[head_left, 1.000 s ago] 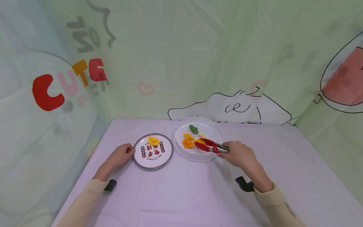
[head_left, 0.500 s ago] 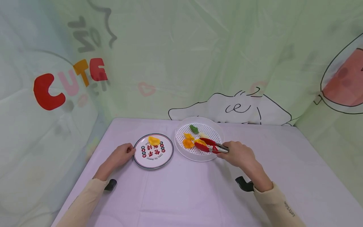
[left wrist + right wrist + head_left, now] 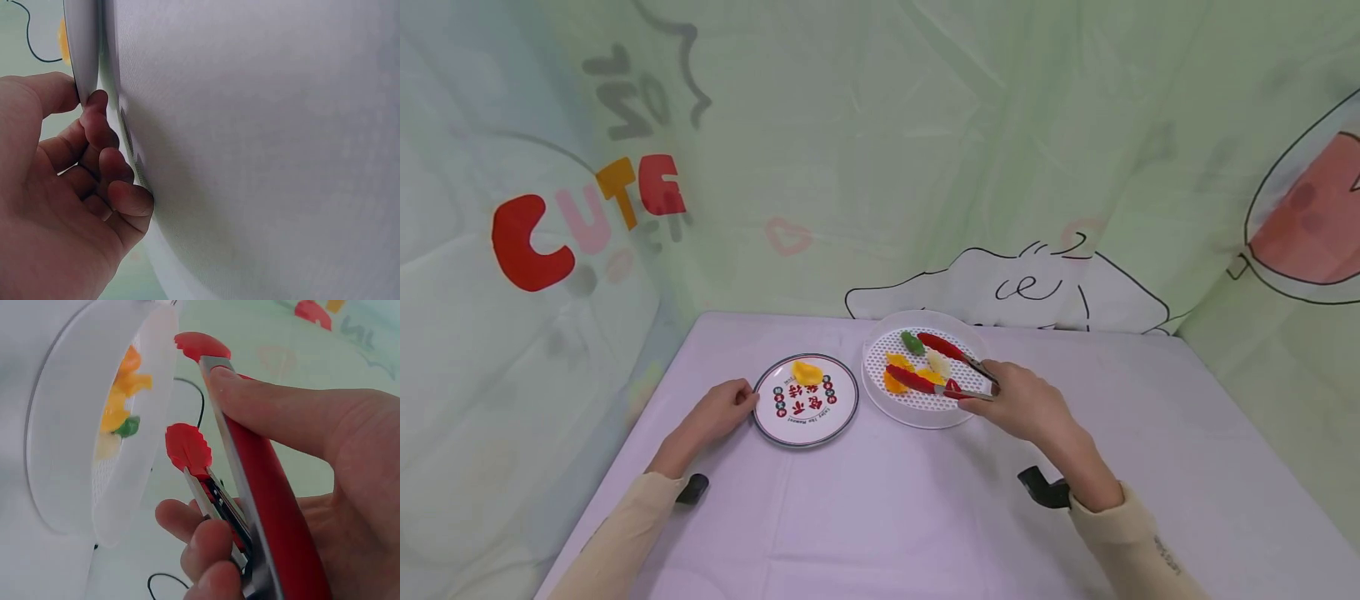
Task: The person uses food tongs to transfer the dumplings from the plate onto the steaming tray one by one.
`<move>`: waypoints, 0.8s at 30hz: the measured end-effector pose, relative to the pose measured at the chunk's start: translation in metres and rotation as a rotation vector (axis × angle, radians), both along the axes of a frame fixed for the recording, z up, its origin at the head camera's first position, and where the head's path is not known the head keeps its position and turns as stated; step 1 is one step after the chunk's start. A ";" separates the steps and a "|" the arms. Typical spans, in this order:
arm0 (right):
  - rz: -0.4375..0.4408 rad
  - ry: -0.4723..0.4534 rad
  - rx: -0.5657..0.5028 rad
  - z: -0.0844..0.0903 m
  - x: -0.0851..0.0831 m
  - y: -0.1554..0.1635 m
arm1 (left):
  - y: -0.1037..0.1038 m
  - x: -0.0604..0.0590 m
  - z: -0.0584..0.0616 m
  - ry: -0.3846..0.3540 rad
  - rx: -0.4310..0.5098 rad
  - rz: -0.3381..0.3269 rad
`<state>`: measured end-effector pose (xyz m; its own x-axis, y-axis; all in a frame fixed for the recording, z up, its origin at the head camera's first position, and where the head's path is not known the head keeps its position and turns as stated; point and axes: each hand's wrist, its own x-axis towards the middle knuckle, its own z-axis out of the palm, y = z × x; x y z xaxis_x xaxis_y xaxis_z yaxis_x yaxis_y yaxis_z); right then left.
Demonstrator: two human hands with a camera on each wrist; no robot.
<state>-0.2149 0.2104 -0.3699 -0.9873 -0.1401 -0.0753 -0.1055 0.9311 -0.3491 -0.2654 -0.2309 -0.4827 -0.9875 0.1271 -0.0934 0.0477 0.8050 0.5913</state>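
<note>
My left hand (image 3: pixel 718 410) rests on the table and pinches the rim of a round printed plate (image 3: pixel 838 412) between thumb and fingers (image 3: pixel 97 103); a yellow dumpling (image 3: pixel 807 372) lies on the plate (image 3: pixel 84 44). My right hand (image 3: pixel 1018 404) grips red tongs (image 3: pixel 934 367), whose arms stand wide apart over a white perforated tray (image 3: pixel 958 408). Between the tong tips lie a white piece (image 3: pixel 937 361) and yellow and orange pieces (image 3: pixel 895 364); a green piece (image 3: pixel 912 342) sits by the far tip. In the right wrist view the tongs (image 3: pixel 269 506) gape beside the tray (image 3: pixel 69 456).
A pale lilac cloth covers the table (image 3: pixel 880 517). Black wrist mounts (image 3: pixel 1037 487) sit by both sleeves. Printed green fabric walls (image 3: pixel 887 167) close in the back and both sides, right behind the tray.
The tongs have opened wide and swung farther into the tray, now straddling the white and yellow pieces. The left hand and the plate have stayed in place.
</note>
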 end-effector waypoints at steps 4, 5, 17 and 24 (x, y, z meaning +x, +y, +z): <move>0.004 0.009 -0.016 -0.003 0.004 -0.019 | 0.001 0.002 0.003 -0.004 0.000 0.006; 0.007 0.012 -0.019 -0.004 0.006 -0.024 | 0.001 0.002 0.003 -0.005 -0.001 0.008; 0.056 0.028 -0.058 -0.026 0.006 -0.098 | 0.000 -0.003 -0.004 -0.020 -0.009 0.019; 0.091 0.012 -0.047 -0.047 0.001 -0.131 | -0.001 -0.004 -0.005 -0.027 -0.011 0.034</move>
<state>-0.2142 0.0794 -0.4165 -0.9710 -0.2327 -0.0547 -0.1936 0.8999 -0.3908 -0.2694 -0.2316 -0.4876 -0.9883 0.0921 -0.1215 0.0041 0.8125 0.5830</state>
